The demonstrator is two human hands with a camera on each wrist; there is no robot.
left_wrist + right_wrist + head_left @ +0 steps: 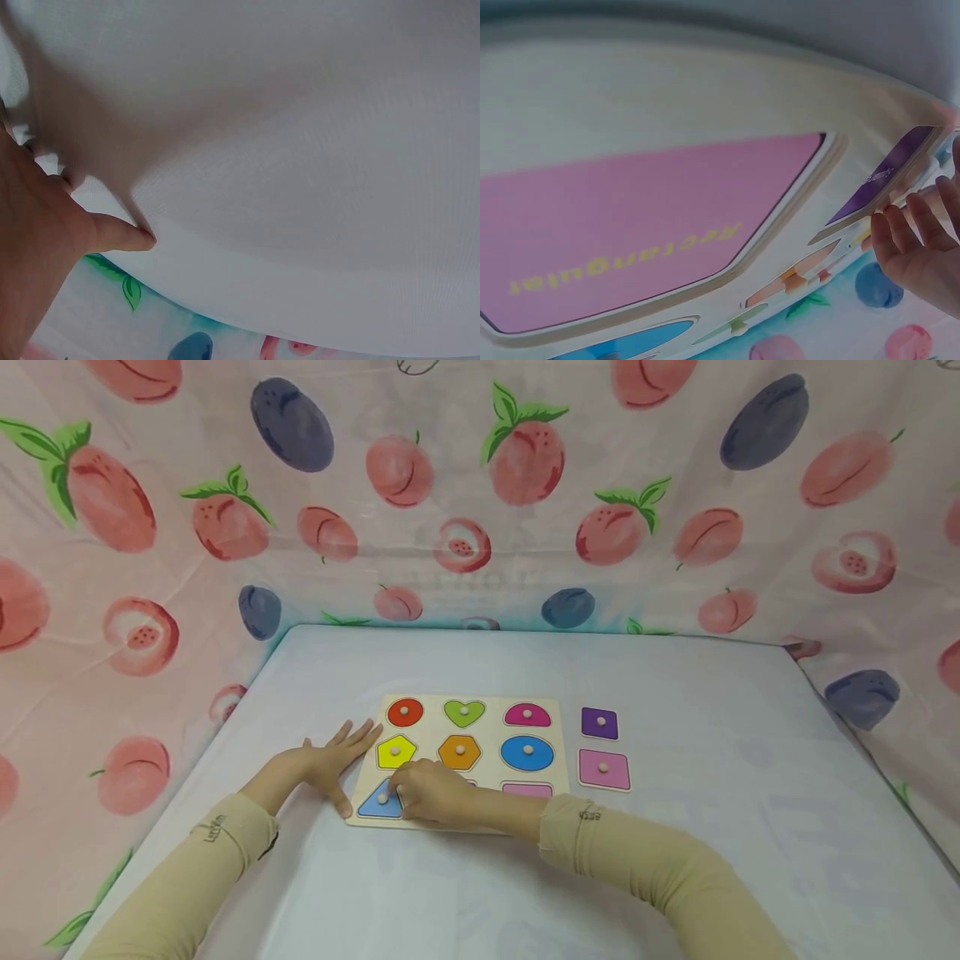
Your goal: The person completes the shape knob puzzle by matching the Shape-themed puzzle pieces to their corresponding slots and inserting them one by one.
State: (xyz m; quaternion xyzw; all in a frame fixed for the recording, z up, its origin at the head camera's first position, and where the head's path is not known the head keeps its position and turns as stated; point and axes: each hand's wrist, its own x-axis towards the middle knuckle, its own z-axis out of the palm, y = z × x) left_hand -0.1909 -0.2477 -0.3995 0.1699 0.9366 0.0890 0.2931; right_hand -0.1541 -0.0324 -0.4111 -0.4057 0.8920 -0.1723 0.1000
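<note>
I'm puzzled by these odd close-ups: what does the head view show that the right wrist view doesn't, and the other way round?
Only the head view shows the whole puzzle board, both hands, the left hand flat at its edge, the right hand at the blue triangle, and two loose pieces, purple and pink, on the table. Only the right wrist view shows the yellow lettering in the pink recess. Both show the board, fingers and fruit-print cloth.

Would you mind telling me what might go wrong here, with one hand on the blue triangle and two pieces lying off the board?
The right hand covers the two empty slots beside the triangle, so a piece could be aimed at the wrong one. The left hand only lies flat at the board edge, so the board may slide. The purple piece and pink piece lie apart and need a long reach.
</note>
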